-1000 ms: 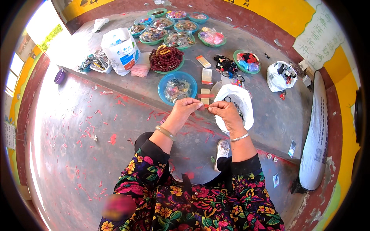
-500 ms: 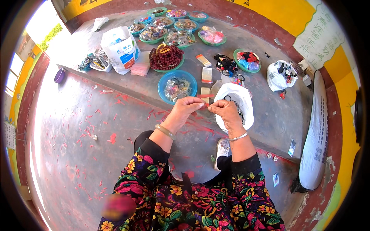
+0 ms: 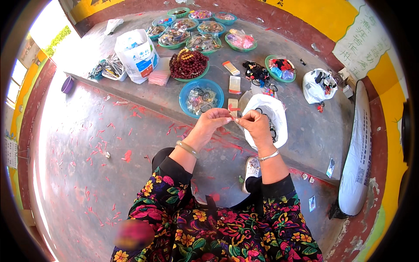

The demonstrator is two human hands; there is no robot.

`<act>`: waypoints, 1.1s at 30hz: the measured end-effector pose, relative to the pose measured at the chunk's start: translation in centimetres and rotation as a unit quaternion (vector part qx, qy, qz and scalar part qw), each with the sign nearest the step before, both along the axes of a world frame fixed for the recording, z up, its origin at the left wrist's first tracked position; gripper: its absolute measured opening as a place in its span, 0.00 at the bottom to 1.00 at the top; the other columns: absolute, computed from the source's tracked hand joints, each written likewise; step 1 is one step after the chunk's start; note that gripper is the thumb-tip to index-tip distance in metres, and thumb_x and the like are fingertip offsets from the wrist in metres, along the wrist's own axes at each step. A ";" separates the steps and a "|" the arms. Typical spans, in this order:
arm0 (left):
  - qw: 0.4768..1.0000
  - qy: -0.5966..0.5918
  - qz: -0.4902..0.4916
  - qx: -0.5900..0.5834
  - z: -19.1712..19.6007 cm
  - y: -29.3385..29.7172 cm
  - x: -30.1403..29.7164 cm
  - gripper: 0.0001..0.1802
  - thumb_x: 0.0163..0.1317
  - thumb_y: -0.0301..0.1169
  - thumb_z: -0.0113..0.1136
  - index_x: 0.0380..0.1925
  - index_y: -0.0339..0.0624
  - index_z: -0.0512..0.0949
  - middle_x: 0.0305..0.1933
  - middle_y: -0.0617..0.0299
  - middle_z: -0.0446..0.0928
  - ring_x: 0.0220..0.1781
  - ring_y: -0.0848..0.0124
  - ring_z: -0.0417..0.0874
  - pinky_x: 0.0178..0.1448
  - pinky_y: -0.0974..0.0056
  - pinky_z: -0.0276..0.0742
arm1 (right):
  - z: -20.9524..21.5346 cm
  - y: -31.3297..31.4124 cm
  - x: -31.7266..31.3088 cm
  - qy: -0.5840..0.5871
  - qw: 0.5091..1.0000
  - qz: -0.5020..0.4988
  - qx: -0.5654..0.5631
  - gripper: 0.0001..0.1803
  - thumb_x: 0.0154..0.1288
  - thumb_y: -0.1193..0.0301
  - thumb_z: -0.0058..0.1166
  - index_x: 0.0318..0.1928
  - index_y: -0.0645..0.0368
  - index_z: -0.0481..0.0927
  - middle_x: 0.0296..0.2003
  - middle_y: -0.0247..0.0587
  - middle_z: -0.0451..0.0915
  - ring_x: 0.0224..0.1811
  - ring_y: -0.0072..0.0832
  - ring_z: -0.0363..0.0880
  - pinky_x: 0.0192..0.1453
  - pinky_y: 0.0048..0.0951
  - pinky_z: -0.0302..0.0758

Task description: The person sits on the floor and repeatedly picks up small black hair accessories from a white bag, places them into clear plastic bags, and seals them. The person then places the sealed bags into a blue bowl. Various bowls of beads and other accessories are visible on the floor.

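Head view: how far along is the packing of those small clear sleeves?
Done: a few flat clear sleeves lie on the ledge by the blue bowl. In hand: left hand and right hand pinch a small sleeve with a red strip. Left: bowls of loose pieces remain full.

So I'm sitting on a grey concrete floor point(image 3: 87, 174) that's scattered with little red scraps point(image 3: 127, 155). In front of me there's a raised concrete step point(image 3: 305, 131), basically my surface, with a dark red band point(image 3: 283, 13) running along the base of the yellow wall point(image 3: 323, 13) behind it. A white paper sheet point(image 3: 362, 43) hangs on that wall to my right. Strong daylight pours in from the upper left, washing out the floor there, and a yellow-framed opening point(image 3: 17, 83) sits on that side.
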State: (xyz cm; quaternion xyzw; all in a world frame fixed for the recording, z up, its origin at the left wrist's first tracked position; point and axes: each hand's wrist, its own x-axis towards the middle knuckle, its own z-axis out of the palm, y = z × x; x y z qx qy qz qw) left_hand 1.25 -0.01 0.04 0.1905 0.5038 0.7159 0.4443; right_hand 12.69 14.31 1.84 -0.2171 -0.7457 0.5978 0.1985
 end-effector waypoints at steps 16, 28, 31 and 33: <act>0.987 -0.151 0.003 0.051 1.4 -1.0 0.1 0.14 0.63 0.31 0.50 0.48 0.40 0.73 0.44 0.53 0.79 0.48 0.63 0.80 0.38 0.67 0.75 | 1.1 -1.6 -0.5 0.115 0.750 -0.076 0.647 0.05 0.46 0.73 0.53 0.25 0.53 0.70 0.25 0.32 0.68 0.33 0.30 0.70 0.40 0.34 0.64; 0.991 -0.127 0.015 -0.041 0.7 -0.8 -0.5 0.07 0.59 0.24 0.53 0.37 0.35 0.76 0.35 0.56 0.80 0.36 0.69 0.83 0.31 0.71 0.75 | 1.1 -2.5 -0.4 0.113 0.759 -0.014 0.642 0.04 0.46 0.71 0.49 0.27 0.54 0.72 0.25 0.30 0.67 0.35 0.27 0.70 0.44 0.31 0.65; 0.993 -0.086 0.028 -0.076 1.0 -0.4 -0.2 0.06 0.59 0.26 0.57 0.36 0.37 0.77 0.32 0.61 0.80 0.32 0.73 0.82 0.28 0.74 0.71 | 0.8 -2.3 -0.3 0.086 0.779 0.024 0.620 0.08 0.46 0.70 0.53 0.31 0.54 0.75 0.28 0.32 0.70 0.39 0.28 0.71 0.47 0.28 0.65; 0.994 -0.044 0.044 -0.089 0.8 -0.4 -0.4 0.07 0.59 0.26 0.57 0.36 0.37 0.77 0.31 0.61 0.81 0.31 0.74 0.81 0.28 0.75 0.71 | 1.8 -2.0 0.3 0.072 0.829 0.044 0.553 0.14 0.45 0.70 0.57 0.36 0.56 0.76 0.32 0.36 0.73 0.45 0.32 0.71 0.50 0.30 0.66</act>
